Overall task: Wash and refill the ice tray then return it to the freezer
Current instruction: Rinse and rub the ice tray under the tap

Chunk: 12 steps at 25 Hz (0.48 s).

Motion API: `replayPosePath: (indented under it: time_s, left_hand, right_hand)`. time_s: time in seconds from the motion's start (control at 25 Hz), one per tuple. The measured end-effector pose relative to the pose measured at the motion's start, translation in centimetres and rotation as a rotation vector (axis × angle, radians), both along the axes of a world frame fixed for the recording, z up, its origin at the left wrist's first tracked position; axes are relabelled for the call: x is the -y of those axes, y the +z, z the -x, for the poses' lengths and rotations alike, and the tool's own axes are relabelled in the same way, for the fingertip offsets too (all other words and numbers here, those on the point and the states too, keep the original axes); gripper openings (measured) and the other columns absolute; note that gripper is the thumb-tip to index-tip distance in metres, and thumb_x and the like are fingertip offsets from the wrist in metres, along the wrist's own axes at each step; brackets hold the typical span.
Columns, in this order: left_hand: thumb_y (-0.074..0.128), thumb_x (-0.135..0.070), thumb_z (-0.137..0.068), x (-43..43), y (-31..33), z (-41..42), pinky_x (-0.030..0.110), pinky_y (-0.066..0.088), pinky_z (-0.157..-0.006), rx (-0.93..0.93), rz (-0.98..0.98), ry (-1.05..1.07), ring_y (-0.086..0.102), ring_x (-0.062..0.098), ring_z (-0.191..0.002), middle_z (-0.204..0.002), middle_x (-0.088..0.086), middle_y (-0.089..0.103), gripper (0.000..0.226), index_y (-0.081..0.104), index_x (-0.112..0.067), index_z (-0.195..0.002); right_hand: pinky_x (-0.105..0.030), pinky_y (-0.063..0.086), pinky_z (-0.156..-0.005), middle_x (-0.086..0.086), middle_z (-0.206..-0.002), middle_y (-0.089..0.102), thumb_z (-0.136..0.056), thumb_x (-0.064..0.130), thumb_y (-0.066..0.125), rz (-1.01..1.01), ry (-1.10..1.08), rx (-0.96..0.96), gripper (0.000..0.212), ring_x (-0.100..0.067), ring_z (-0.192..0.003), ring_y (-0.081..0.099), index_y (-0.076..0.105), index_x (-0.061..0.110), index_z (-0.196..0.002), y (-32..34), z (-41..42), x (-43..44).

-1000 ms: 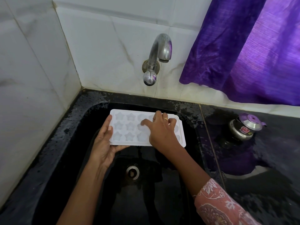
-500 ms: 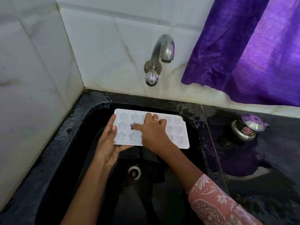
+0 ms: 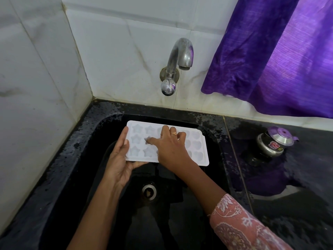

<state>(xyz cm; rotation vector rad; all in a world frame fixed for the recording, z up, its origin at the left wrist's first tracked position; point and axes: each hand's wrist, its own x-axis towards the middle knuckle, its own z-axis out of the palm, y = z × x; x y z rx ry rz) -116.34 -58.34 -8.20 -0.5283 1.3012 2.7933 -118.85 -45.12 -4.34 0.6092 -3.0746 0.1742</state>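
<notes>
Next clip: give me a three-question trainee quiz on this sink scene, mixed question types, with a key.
1. True or false: water is running from the tap.
2. Which hand holds the tray by its edge? A) left hand B) right hand
3. Fill in: the right hand's fingers rub a ____-shaped mould.

Key: 1. False, no stream shows. 2. A. 3. Star.
</notes>
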Motion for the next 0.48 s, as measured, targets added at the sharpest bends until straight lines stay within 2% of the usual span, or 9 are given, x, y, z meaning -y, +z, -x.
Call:
replayPosePath:
  time_s: [0.12, 0.32, 0.48]
  left_hand:
    - [0.037, -0.017, -0.099, 0.1, -0.3, -0.1, 0.04, 0.058, -0.055, -0.007, -0.018, 0.013, 0.068, 0.012, -0.087, -0.105, -0.012, 0.065, 0.039, 0.045, -0.031, -0.134]
    - [0.035, -0.017, -0.099, 0.0, -0.5, -0.1, 0.04, 0.058, -0.054, -0.003, -0.027, -0.001, 0.071, 0.01, -0.081, -0.11, -0.008, 0.063, 0.041, 0.041, -0.031, -0.137]
    - [0.034, -0.019, -0.1, 0.1, -0.6, 0.0, 0.039, 0.058, -0.053, 0.016, -0.007, -0.001, 0.067, 0.014, -0.09, -0.113, -0.008, 0.062, 0.041, 0.041, -0.032, -0.138]
  right_hand:
    - [-0.039, 0.02, -0.091, -0.008, -0.12, 0.035, -0.08, -0.001, 0.048, 0.061, -0.002, -0.05, 0.057, -0.026, -0.115, 0.03, 0.047, 0.028, -0.129, 1.0, 0.0, 0.5]
    - [-0.041, 0.022, -0.092, -0.009, -0.123, 0.034, -0.088, 0.014, 0.05, -0.005, 0.089, 0.002, 0.048, -0.028, -0.117, 0.03, 0.047, 0.033, -0.132, 0.7, 0.0, 2.4]
    - [-0.041, 0.024, -0.092, -0.01, -0.121, 0.035, -0.09, 0.015, 0.048, -0.022, 0.089, 0.027, 0.049, -0.03, -0.115, 0.032, 0.044, 0.032, -0.135, -0.2, 0.2, 2.8]
